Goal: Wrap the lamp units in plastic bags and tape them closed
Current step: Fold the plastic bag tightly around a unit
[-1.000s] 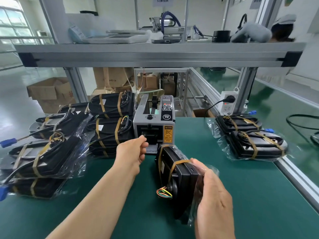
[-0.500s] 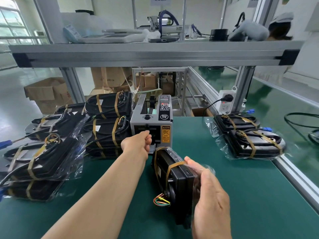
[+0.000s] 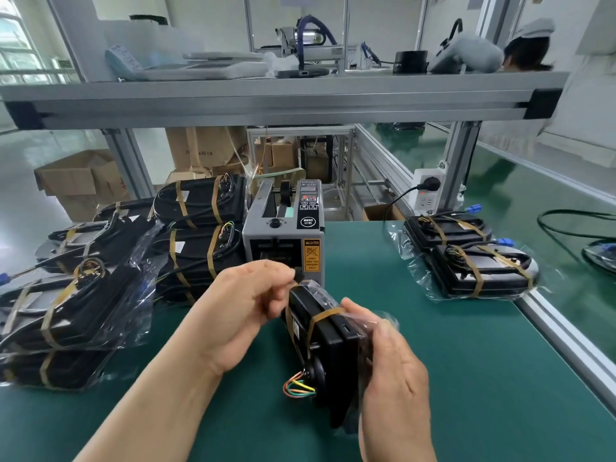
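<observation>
Bench (image 3: 473, 368): green mat; everything below sits on it.
Stack (image 3: 200, 228): bagged, banded lamps piled on the left, judged to be finished.
Pair (image 3: 466, 261): two more bagged lamps, well apart on the right.
Dispenser (image 3: 283, 235): grey tape machine at centre, its outlet facing the person.
Lamp (image 3: 333, 341): the unit in work, in a clear bag and stood on edge. Its long axis runs away from the person, with the far end just in front of the dispenser. One amber band (image 3: 325, 316) already crosses it.
Right hand (image 3: 393, 371): fingers curled round the lamp's near half from the right, steadying it.
Left hand (image 3: 246, 308): just left of the lamp's far end. Thumb and forefinger pinch something small there, probably a tape strip, though it is too small to tell.
Wires (image 3: 296, 388): coloured leads looping out at the near end.
Key relation: the left hand is the nearer one to the far end, beside the dispenser. A strip would likely have to go across the long axis.
</observation>
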The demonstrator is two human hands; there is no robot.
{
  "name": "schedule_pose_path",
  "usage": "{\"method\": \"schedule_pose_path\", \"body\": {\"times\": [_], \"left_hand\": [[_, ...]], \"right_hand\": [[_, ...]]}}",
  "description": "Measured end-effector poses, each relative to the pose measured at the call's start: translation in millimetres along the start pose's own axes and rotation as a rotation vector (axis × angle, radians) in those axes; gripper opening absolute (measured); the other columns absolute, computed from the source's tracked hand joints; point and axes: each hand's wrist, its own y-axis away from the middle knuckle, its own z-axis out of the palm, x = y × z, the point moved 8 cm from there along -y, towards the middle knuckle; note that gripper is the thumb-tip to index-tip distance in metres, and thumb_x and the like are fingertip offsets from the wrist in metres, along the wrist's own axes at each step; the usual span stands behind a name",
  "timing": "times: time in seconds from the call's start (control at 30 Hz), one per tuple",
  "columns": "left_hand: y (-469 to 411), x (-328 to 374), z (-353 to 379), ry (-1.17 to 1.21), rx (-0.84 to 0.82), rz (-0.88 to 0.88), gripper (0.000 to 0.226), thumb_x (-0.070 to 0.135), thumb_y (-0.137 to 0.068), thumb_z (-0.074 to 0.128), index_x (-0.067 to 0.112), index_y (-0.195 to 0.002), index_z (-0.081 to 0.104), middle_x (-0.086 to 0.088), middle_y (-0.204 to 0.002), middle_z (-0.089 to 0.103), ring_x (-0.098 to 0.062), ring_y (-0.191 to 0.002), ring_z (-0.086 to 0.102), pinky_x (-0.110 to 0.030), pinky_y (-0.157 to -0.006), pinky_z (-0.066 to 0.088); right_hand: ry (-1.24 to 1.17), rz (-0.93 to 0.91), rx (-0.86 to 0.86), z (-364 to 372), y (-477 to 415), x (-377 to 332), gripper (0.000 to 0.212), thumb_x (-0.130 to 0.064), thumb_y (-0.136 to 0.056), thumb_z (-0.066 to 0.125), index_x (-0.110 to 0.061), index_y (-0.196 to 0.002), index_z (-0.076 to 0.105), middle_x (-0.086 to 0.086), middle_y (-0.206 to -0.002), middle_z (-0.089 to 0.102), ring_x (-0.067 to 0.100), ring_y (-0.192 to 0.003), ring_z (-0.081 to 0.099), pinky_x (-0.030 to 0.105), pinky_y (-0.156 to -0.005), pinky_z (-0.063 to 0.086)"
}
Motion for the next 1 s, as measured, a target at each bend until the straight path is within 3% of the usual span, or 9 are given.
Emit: {"method": "schedule_pose_path", "body": {"times": [0.13,0.23,0.37,0.43,0.57,0.77,0.9,1.0], "left_hand": [[30.5,15.1,26.9,-0.318,-0.115,0.008,0.01,0.022,-0.071,0.076,0.019,-0.062,0.071,-0.007,-0.065,0.047,-0.011,-0.06,0.04,-0.02,-0.059,0.037],[33.9,16.1,35.8,-0.384,-0.127,0.02,0.023,0.01,-0.079,0.076,0.017,-0.058,0.069,0.007,-0.056,0.057,0.001,-0.049,0.047,-0.007,-0.053,0.038],[33.3,10.6,38.0,-0.387,-0.106,-0.018,0.017,0.001,-0.083,0.069,0.003,-0.067,0.066,0.012,-0.048,0.056,0.005,-0.042,0.046,-0.006,-0.048,0.036],[33.1,8.6,38.4,-0.383,-0.102,-0.036,0.014,0.001,-0.083,0.069,-0.001,-0.069,0.067,0.009,-0.05,0.057,0.004,-0.042,0.047,-0.006,-0.047,0.036],[32.0,6.8,34.9,-0.372,-0.071,-0.047,0.02,0.002,-0.08,0.07,0.008,-0.061,0.067,0.005,-0.051,0.056,0.001,-0.043,0.046,-0.008,-0.046,0.037],[31.8,4.7,33.1,-0.371,-0.079,-0.044,0.021,0.008,-0.077,0.071,0.013,-0.057,0.067,0.004,-0.053,0.056,-0.001,-0.044,0.045,-0.009,-0.047,0.036],[30.1,-0.6,28.9,-0.363,-0.072,-0.085,0.024,0.009,-0.081,0.071,0.017,-0.059,0.069,0.001,-0.057,0.052,-0.007,-0.05,0.037,-0.022,-0.054,0.031],[29.1,-0.4,28.8,-0.368,-0.083,-0.075,0.025,0.008,-0.081,0.072,0.016,-0.057,0.067,0.002,-0.055,0.051,-0.006,-0.049,0.038,-0.019,-0.051,0.032]], "right_hand": [[-0.039,0.018,-0.028,5.5,0.9,3.9,0.035,-0.043,-0.091,0.045,-0.039,-0.105,0.077,-0.012,-0.107,0.077,0.006,-0.107,0.069,0.037,-0.096,0.051],[-0.038,0.013,-0.034,7.4,2.1,5.4,0.035,-0.044,-0.092,0.045,-0.04,-0.105,0.077,-0.011,-0.106,0.077,0.008,-0.106,0.07,0.036,-0.094,0.055],[-0.022,0.003,-0.069,11.1,5.5,5.2,0.035,-0.047,-0.092,0.044,-0.042,-0.107,0.076,-0.01,-0.109,0.076,0.011,-0.109,0.07,0.045,-0.099,0.053],[0.014,-0.011,-0.081,12.3,6.5,3.1,0.034,-0.046,-0.092,0.044,-0.045,-0.105,0.075,-0.015,-0.105,0.076,0.005,-0.105,0.07,0.043,-0.097,0.053],[0.027,-0.027,-0.078,11.4,6.3,2.2,0.037,-0.057,-0.087,0.044,-0.047,-0.106,0.074,-0.016,-0.108,0.075,0.005,-0.112,0.067,0.045,-0.103,0.05],[-0.004,-0.027,-0.084,13.4,4.5,8.4,0.034,-0.045,-0.094,0.045,-0.042,-0.108,0.075,-0.01,-0.111,0.076,0.014,-0.112,0.068,0.051,-0.103,0.049],[0.003,-0.039,-0.088,13.2,4.6,8.3,0.038,-0.057,-0.089,0.045,-0.045,-0.108,0.075,-0.014,-0.111,0.075,0.007,-0.11,0.068,0.047,-0.1,0.052],[-0.02,-0.027,-0.094,13.7,4.6,10.5,0.041,-0.062,-0.086,0.045,-0.044,-0.109,0.075,-0.012,-0.11,0.076,0.009,-0.108,0.07,0.049,-0.099,0.052]]}}
